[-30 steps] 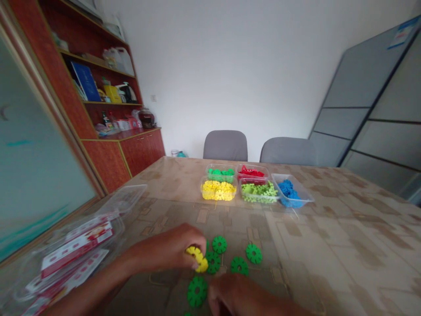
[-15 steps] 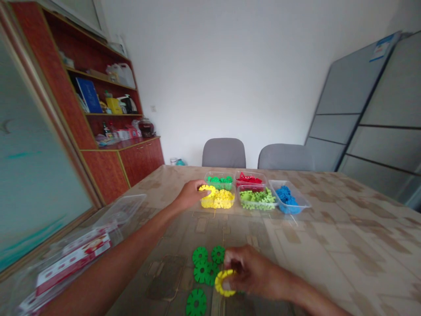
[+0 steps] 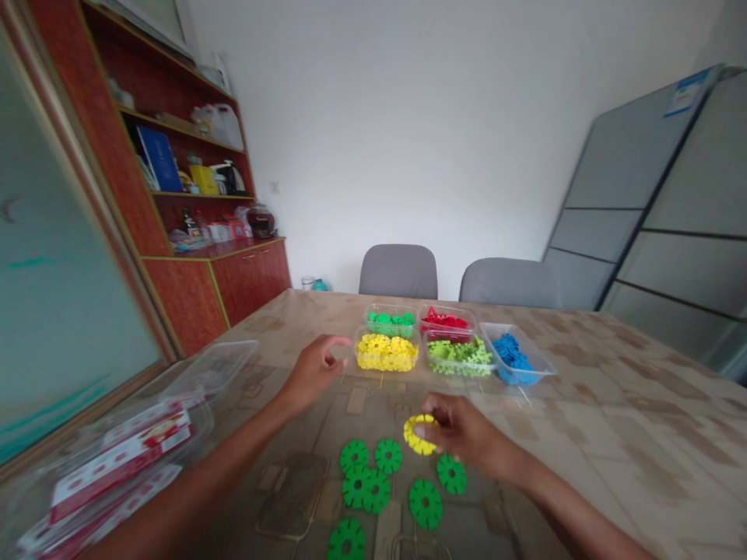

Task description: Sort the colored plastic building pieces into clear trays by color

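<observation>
My right hand (image 3: 461,434) is closed on a yellow toothed disc (image 3: 419,434), held just above the table in front of me. My left hand (image 3: 312,367) hovers with loosely spread fingers and nothing in it, just left of a clear tub of yellow discs (image 3: 386,352). Several dark green discs (image 3: 373,478) lie flat on the table below both hands. Behind the yellow tub stand tubs of green pieces (image 3: 391,317), red pieces (image 3: 446,317), light green pieces (image 3: 458,352) and blue pieces (image 3: 513,354).
A patterned table (image 3: 612,435) fills the foreground. Clear plastic boxes with red-and-white packs (image 3: 120,447) sit at the left edge. Two grey chairs (image 3: 400,271) stand at the far side. A wooden shelf unit (image 3: 192,194) is at the left, grey panels at the right.
My left hand carried a yellow disc to the yellow tub, let it go and drew back empty. My right hand picked up another yellow disc and is moving it towards the tubs.
</observation>
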The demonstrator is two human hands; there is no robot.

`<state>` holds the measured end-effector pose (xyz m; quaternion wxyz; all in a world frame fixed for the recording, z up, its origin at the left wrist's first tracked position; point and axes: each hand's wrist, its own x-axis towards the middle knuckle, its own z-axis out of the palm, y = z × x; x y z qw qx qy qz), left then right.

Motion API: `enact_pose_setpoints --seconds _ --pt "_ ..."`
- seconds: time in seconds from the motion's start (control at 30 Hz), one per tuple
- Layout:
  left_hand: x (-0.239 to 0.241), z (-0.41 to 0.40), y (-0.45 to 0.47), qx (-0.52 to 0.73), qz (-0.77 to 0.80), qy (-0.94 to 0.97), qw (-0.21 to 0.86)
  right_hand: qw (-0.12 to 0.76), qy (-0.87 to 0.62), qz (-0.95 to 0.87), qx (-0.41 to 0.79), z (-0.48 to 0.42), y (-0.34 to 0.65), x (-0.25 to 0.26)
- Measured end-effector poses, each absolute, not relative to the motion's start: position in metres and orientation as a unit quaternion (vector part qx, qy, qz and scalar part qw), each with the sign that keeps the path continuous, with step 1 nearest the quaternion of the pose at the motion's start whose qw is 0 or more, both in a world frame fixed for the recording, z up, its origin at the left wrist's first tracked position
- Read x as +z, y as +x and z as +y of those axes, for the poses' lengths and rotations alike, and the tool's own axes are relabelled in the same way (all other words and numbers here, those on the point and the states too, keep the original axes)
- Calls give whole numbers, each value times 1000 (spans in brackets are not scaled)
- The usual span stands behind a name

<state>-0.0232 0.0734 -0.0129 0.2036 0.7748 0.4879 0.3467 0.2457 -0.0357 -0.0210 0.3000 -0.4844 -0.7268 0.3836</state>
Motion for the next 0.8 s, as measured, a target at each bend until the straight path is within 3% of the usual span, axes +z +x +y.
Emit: enact_pose_setpoints --seconds 0.4,0.8 --pt "-28 45 -31 305 446 810 229 308 -624 -690 200 86 235 25" --pt "-15 14 -26 111 314 880 338 165 -513 -774 333 -38 277 -4"
